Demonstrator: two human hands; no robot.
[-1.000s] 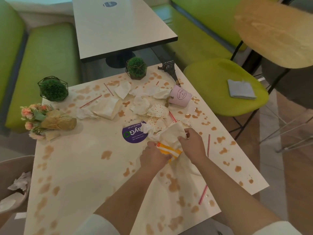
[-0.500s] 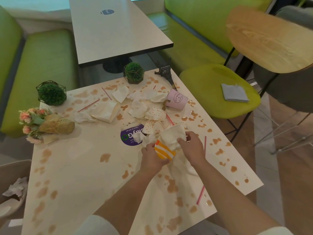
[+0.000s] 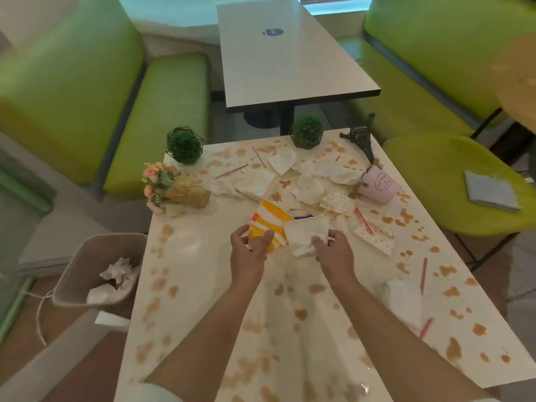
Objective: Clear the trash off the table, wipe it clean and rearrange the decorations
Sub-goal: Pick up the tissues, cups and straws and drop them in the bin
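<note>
At the top centre of my view stands a second table [image 3: 293, 62] bearing a dark round sticker [image 3: 273, 32]. Green benches [image 3: 162, 111] flank it, left and right. At far right, a folded grey cloth [image 3: 490, 191] lies on a green chair [image 3: 441, 181].

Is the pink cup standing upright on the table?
No, the pink cup lies tipped on its side near the table's right edge, just in front of the small tower model.
</note>
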